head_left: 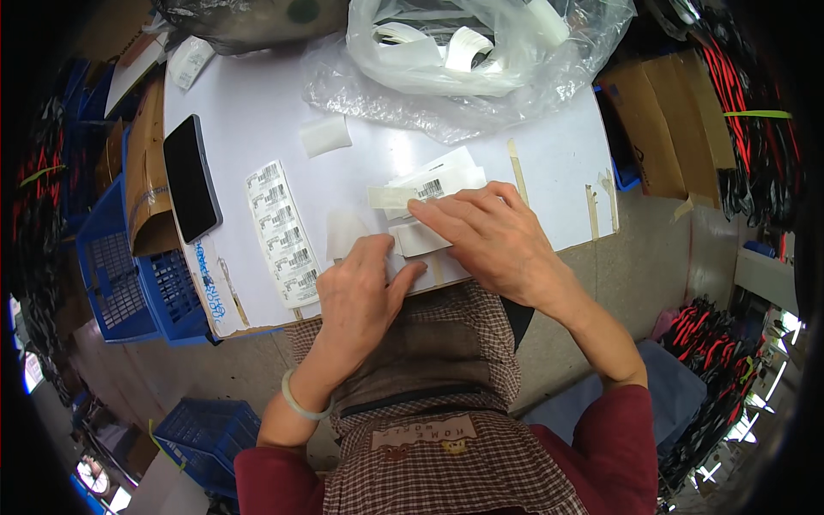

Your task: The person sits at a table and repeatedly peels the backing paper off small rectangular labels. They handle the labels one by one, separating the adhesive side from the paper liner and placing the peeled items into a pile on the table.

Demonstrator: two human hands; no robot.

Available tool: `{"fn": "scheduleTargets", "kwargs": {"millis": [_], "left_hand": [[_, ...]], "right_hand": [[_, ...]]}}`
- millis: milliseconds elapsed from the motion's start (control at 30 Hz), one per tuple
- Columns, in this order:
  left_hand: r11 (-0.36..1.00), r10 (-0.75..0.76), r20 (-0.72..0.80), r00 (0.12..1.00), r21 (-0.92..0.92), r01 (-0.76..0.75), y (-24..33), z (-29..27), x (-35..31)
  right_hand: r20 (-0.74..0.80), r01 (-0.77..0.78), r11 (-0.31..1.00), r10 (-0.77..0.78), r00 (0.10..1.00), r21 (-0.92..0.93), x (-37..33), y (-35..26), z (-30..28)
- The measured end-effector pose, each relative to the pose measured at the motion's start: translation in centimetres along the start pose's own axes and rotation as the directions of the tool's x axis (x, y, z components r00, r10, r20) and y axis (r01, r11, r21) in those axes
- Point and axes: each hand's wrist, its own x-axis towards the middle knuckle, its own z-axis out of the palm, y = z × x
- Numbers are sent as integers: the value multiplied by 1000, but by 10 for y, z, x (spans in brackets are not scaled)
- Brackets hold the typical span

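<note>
A small stack of white barcode labels lies near the table's front edge, with a beige strip across its left end. My right hand pinches at the top label, thumb and index finger close together on it. Below the stack, a folded white paper piece lies between my hands. My left hand is curled, its thumb pointing right. Translucent backing paper sticks out from behind its fingers, whose tips are hidden. Left of that hand lies a sheet of barcode labels.
A clear plastic bag with rolled white labels sits at the back, beside a dark bag. A phone lies at the left edge; a curled paper lies mid-table. Blue crates and a cardboard box flank the table.
</note>
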Motion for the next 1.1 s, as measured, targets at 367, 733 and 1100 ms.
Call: {"fn": "scheduleTargets", "kwargs": {"millis": [367, 733, 1100], "left_hand": [[995, 8, 8, 1000, 95, -8, -1, 7, 1], [744, -375, 292, 880, -471, 474, -18, -20, 8], [834, -355, 330, 875, -311, 455, -12, -3, 24]], "right_hand": [[-2, -5, 1000, 5, 1000, -20, -13, 9, -5], [-145, -110, 845, 216, 966, 524, -16, -1, -28], [166, -536, 526, 593, 788, 660, 6, -20, -3]]}}
